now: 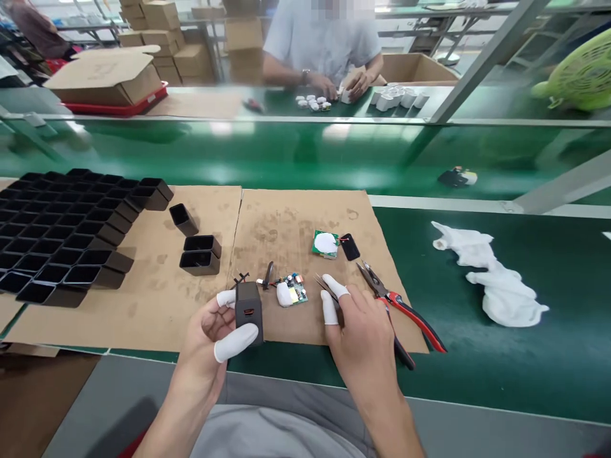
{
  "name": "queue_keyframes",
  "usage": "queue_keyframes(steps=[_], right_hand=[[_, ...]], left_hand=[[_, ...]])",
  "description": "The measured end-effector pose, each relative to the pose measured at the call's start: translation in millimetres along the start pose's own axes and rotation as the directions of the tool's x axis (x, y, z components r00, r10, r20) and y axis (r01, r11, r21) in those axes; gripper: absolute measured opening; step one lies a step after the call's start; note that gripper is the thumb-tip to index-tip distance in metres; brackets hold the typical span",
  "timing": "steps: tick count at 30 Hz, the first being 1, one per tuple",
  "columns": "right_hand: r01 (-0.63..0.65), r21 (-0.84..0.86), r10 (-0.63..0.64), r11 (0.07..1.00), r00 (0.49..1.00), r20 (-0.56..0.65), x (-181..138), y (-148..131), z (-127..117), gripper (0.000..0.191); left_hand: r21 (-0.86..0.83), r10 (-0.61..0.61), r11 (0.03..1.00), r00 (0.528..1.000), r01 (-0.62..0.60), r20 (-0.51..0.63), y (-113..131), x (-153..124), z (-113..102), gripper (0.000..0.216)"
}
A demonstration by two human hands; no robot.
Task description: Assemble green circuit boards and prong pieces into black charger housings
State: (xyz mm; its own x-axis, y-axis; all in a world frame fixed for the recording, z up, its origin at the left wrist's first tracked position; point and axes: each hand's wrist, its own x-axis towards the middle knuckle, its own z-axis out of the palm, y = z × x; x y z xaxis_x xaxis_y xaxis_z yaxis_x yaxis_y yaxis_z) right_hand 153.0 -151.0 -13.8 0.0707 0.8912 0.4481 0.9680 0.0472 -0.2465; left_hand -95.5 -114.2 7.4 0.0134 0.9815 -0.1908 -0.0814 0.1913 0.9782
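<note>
My left hand (212,334), with white finger cots on thumb and forefinger, grips a small black charger housing (249,312) with wires sticking out of its top. Just right of it a green circuit board (292,291) with a white part lies on the cardboard mat (286,222). My right hand (358,324), also with finger cots, pinches a pair of dark tweezers (325,289) whose tips point toward the board. Further back lie a second board with a white round pad (326,244) and a small black piece (350,247).
Red-handled pliers (405,308) lie by my right hand. Several empty black housings (67,235) are stacked at left, three loose ones (198,251) nearer. White cloth gloves (496,280) lie at right. Across the green conveyor belt (305,156) another person handles small white parts (396,97); cardboard boxes (105,79) stand behind.
</note>
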Motion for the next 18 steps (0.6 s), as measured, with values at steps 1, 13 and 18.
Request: queue_keyframes(steps=[1,13,18], right_hand=[[0.008,-0.035,-0.008,0.999,1.0,0.0,1.4,2.4,3.6,0.039],[0.062,0.199,-0.035,0.978,0.99,-0.135,0.9,-3.1,-5.8,0.027],[0.146,0.315,-0.095,0.938,0.981,-0.171,-0.7,-18.2,-6.4,0.026]], left_hand=[[-0.004,-0.011,1.0,1.0,0.011,-0.008,0.2,-0.5,0.6,0.067],[-0.001,0.088,0.996,0.978,-0.089,-0.191,-4.0,-9.1,6.4,0.057],[0.572,0.593,0.756,0.703,-0.319,-0.392,-11.3,-8.5,-11.8,0.049]])
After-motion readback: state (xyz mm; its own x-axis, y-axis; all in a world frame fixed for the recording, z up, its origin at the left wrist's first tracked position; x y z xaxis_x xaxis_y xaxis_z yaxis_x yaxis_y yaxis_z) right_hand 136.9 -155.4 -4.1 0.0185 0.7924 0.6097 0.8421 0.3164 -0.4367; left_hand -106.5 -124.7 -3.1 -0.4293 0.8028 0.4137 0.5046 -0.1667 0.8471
